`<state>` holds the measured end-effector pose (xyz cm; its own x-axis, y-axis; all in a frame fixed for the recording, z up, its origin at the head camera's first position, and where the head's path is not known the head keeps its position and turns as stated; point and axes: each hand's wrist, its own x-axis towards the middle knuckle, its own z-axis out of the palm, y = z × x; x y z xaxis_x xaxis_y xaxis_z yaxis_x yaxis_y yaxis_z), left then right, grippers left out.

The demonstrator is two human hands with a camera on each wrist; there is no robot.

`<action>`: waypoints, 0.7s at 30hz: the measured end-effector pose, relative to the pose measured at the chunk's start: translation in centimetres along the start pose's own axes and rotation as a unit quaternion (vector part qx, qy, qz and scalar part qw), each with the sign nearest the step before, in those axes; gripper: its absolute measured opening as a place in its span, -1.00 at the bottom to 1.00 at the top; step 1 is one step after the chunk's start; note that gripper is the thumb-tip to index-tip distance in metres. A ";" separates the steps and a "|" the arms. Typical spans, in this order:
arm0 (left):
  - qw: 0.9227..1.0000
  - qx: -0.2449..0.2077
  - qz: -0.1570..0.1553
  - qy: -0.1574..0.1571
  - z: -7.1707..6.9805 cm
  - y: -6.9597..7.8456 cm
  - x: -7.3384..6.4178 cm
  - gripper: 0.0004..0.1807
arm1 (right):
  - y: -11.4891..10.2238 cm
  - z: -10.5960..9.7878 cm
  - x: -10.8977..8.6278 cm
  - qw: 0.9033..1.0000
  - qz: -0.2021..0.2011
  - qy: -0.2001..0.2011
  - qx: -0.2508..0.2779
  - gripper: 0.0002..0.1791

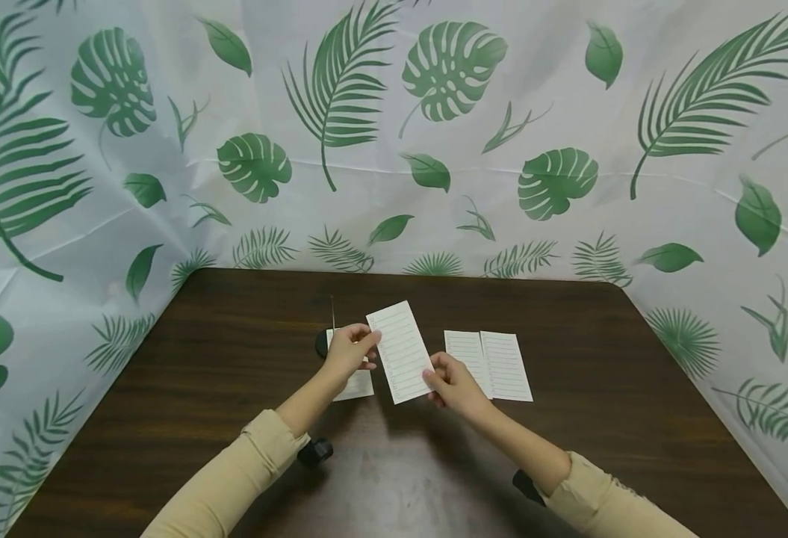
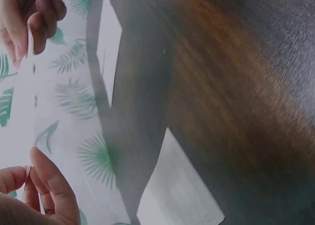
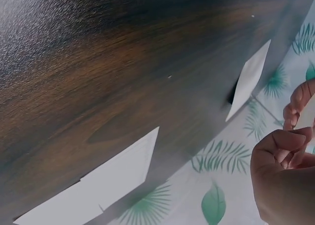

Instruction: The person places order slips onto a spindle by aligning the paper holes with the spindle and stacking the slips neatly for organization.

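Note:
Both hands hold up a white lined card (image 1: 400, 353), tilted, above the table. My left hand (image 1: 349, 351) pinches its upper left edge between thumb and fingers. Lower down, my right hand (image 1: 457, 382) pinches the opposite edge. Behind the left hand, another lined card (image 1: 356, 387) lies partly hidden beside a round black base (image 1: 322, 344) with a thin upright rod (image 1: 332, 310). Beyond the right hand are two lined cards (image 1: 506, 366) side by side. In the left wrist view, the held card (image 2: 23, 107) appears nearly edge-on between the hands.
The dark wooden table (image 1: 232, 321) has rounded far corners. A white curtain (image 1: 380, 202) with green leaf prints hangs behind it and along both sides. Black devices (image 1: 316, 452) sit below both wrists.

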<state>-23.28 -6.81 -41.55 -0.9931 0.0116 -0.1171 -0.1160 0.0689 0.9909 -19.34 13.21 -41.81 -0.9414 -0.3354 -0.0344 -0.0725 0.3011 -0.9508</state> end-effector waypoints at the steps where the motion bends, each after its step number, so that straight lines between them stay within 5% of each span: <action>1: 1.000 -0.001 0.001 0.001 -0.1 0.1 0.0 -0.77 | -0.1 0.1 0.0 1.000 -0.003 0.001 0.000 -0.82; 14: 0.999 0.030 0.031 -0.015 -1.7 2.7 0.6 -0.76 | -2.0 1.1 0.6 0.997 0.019 0.041 0.059 -0.79; 21: 0.996 0.059 0.059 0.016 -3.6 4.6 0.8 -0.66 | -3.3 1.4 1.4 0.998 -0.006 0.027 0.049 -0.78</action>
<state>-24.65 -10.04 -36.81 -1.0000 -0.0061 0.0033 0.0021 0.1856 0.9826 -19.98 10.55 -39.18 -0.9576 -0.2880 -0.0093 -0.0532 0.2084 -0.9766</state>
